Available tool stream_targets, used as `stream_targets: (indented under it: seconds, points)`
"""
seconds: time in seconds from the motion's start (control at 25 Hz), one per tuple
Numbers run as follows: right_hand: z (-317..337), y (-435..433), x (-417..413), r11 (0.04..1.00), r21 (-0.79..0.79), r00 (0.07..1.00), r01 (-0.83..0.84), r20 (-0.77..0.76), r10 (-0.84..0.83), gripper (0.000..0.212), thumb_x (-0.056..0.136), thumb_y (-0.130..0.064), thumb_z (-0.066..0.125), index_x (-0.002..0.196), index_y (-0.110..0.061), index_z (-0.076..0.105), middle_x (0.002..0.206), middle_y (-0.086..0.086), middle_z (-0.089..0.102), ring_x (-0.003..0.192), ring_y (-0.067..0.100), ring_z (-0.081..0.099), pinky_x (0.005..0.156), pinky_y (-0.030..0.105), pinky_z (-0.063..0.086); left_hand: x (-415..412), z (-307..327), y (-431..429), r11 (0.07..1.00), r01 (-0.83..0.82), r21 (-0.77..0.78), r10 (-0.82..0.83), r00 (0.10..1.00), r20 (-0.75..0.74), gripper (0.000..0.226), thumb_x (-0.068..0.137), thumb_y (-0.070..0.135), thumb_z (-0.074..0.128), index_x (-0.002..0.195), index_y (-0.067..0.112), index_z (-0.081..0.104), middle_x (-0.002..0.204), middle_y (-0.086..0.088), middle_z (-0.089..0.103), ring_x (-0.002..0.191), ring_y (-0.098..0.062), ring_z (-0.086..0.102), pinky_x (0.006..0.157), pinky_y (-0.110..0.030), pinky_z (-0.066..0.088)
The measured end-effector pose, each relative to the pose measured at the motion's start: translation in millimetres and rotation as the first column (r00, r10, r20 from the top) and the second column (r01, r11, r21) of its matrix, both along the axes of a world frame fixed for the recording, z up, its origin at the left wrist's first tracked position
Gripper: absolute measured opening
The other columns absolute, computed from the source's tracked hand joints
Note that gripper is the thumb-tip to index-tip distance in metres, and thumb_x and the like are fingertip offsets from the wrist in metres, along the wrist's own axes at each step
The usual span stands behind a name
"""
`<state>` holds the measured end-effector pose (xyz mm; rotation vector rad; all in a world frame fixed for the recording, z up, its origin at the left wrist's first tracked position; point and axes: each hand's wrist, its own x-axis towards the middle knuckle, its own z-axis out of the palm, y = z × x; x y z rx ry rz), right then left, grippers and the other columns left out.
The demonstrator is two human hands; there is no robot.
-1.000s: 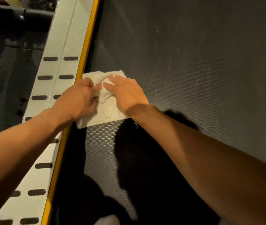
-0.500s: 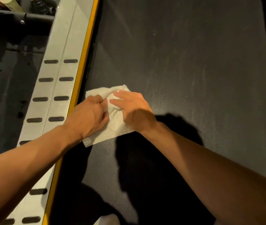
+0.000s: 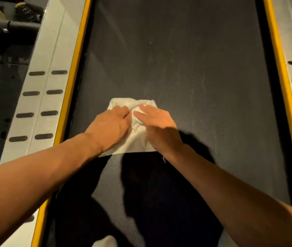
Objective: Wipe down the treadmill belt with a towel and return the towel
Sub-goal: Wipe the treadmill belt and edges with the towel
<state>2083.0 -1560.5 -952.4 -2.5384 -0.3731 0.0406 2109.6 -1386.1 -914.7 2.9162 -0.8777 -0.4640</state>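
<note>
Head view: white towel (image 3: 134, 140) lies on the treadmill belt (image 3: 200, 73), left of centre. Left hand (image 3: 109, 129) grips a bunched fold with curled fingers; right hand (image 3: 159, 127) presses down, fingers straight. Judged mid-wipe. Best practice: even pressure, towel flat, overlapping strokes toward the right yellow edge strip (image 3: 284, 86).

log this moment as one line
step: wipe treadmill belt | towel: white, on belt, left of centre | left hand: grips towel | right hand: presses towel, fingers straight | return: not yet done
</note>
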Motion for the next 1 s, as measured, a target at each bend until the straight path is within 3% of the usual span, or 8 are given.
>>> stream_targets:
  seconds: [0.12, 0.24, 0.4, 0.52, 0.64, 0.72, 0.84, 1.0]
  points:
    - [4, -39, -24, 0.997, -0.069, 0.998, -0.024, 0.048, 0.028, 0.033, 0.078, -0.014, 0.051, 0.105, -0.024, 0.068, 0.109, 0.0, 0.067, 0.103, 0.02, 0.062, 0.087, 0.033, 0.051, -22, 3, -35, 0.994, -0.059, -0.094, 0.047, 0.991, -0.124, 0.027, 0.096, 0.033, 0.042, 0.115, 0.016, 0.051, 0.11, -0.005, 0.053, 0.096, -0.026, 0.052, 0.075, -0.036, 0.046]
    - [3, -82, -13, 0.991, -0.095, 0.993, 0.094, 0.08, -0.086, 0.04, 0.084, -0.012, 0.041, 0.112, -0.021, 0.069, 0.116, 0.003, 0.068, 0.11, 0.024, 0.062, 0.092, 0.033, 0.049, -1, -3, -79, 0.992, 0.084, -0.095, -0.078, 0.995, 0.066, 0.033, 0.096, 0.029, 0.047, 0.126, 0.015, 0.051, 0.112, -0.006, 0.051, 0.099, -0.027, 0.049, 0.071, -0.037, 0.045]
    - [24, -85, -1, 0.977, -0.123, 0.968, 0.172, -0.164, -0.191, 0.032, 0.094, -0.026, 0.04, 0.119, -0.028, 0.061, 0.128, -0.004, 0.059, 0.118, 0.019, 0.053, 0.094, 0.026, 0.041, 23, -10, -80, 0.965, 0.248, -0.081, -0.235, 0.961, 0.145, 0.045, 0.095, 0.037, 0.035, 0.118, 0.006, 0.058, 0.098, -0.012, 0.056, 0.084, -0.033, 0.051, 0.065, -0.041, 0.048]
    - [29, -84, -42, 0.977, -0.209, 0.992, 0.044, -0.108, -0.068, 0.045, 0.085, -0.004, 0.047, 0.123, -0.024, 0.06, 0.126, 0.003, 0.059, 0.113, 0.025, 0.057, 0.088, 0.039, 0.05, -14, -11, -79, 0.987, 0.133, -0.093, -0.133, 0.991, 0.002, 0.049, 0.087, 0.047, 0.028, 0.111, 0.016, 0.058, 0.099, -0.005, 0.056, 0.085, -0.029, 0.053, 0.065, -0.035, 0.044]
    - [17, -98, -51, 0.987, -0.146, 0.991, 0.074, -0.103, -0.09, 0.046, 0.085, -0.008, 0.041, 0.121, -0.027, 0.062, 0.128, -0.003, 0.059, 0.116, 0.015, 0.056, 0.095, 0.029, 0.048, -38, -17, -87, 0.974, -0.007, -0.227, -0.003, 0.999, -0.047, 0.029, 0.093, 0.04, 0.041, 0.105, 0.018, 0.055, 0.101, -0.001, 0.055, 0.085, -0.019, 0.049, 0.067, -0.026, 0.036]
    - [9, -107, -34, 0.976, -0.099, 0.97, 0.193, -0.131, -0.205, 0.042, 0.09, -0.014, 0.045, 0.128, -0.028, 0.058, 0.139, -0.005, 0.052, 0.128, 0.01, 0.045, 0.106, 0.02, 0.034, -17, -8, -102, 0.988, 0.115, -0.102, -0.11, 0.993, 0.047, 0.025, 0.098, 0.027, 0.043, 0.114, 0.009, 0.052, 0.108, -0.008, 0.051, 0.094, -0.026, 0.048, 0.071, -0.038, 0.045]
    - [14, -105, -24, 0.981, -0.163, 0.983, 0.109, -0.131, -0.131, 0.051, 0.089, -0.002, 0.046, 0.134, -0.025, 0.052, 0.146, 0.0, 0.044, 0.137, 0.019, 0.036, 0.115, 0.03, 0.024, 8, 7, -114, 0.971, 0.187, 0.149, -0.179, 0.981, -0.069, 0.031, 0.1, 0.027, 0.039, 0.121, 0.007, 0.05, 0.119, -0.011, 0.044, 0.106, -0.028, 0.044, 0.08, -0.043, 0.049]
    - [9, -148, -62, 0.987, -0.151, 0.997, 0.052, 0.062, -0.043, 0.049, 0.076, 0.01, 0.055, 0.115, -0.017, 0.068, 0.123, 0.01, 0.065, 0.112, 0.027, 0.062, 0.091, 0.038, 0.053, -34, 9, -145, 0.97, 0.204, 0.136, -0.206, 0.979, -0.001, 0.028, 0.096, 0.014, 0.042, 0.121, 0.003, 0.049, 0.118, -0.013, 0.047, 0.101, -0.03, 0.046, 0.068, -0.041, 0.044]
